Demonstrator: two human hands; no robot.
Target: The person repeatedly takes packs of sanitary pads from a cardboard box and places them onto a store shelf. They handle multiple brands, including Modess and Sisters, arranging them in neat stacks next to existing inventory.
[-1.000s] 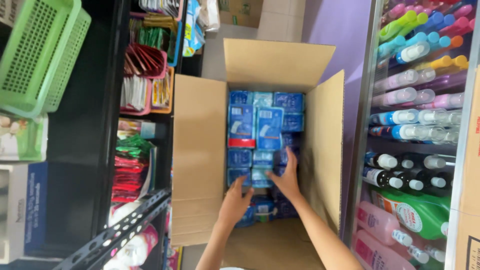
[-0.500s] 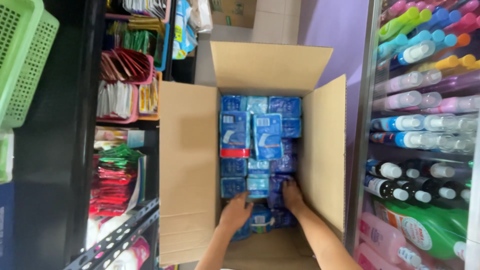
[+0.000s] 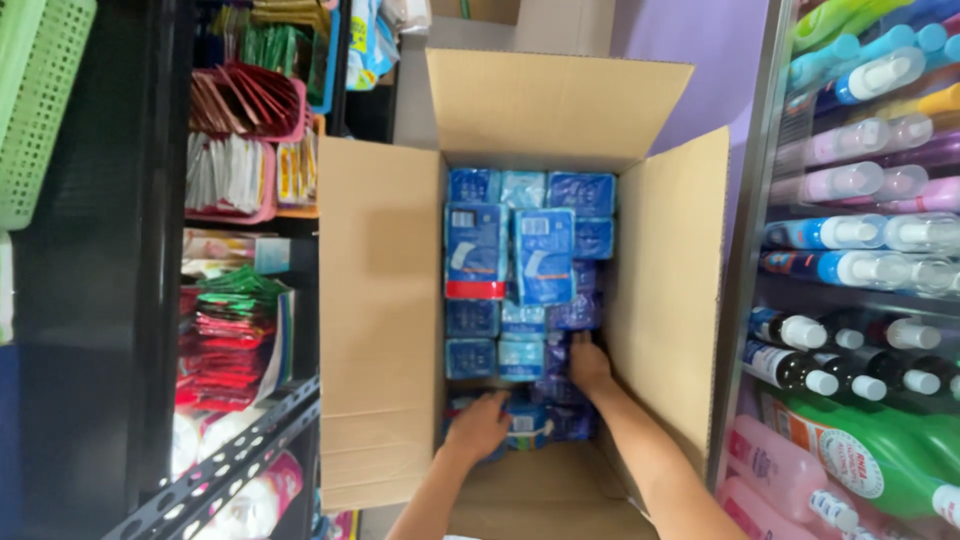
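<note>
Blue packets [image 3: 520, 255] fill the cardboard box [image 3: 380, 320]; left hand [image 3: 480, 425] and right hand [image 3: 588, 365] each clamp on packets beneath their fingers.

Both hands now sit lower and nearer in the cardboard box [image 3: 380, 320] than a second ago. The left hand [image 3: 478, 425] has dropped onto the nearest blue packs [image 3: 525, 425], and the right hand [image 3: 588, 365] has slid back from the middle rows to the near right corner.
</note>
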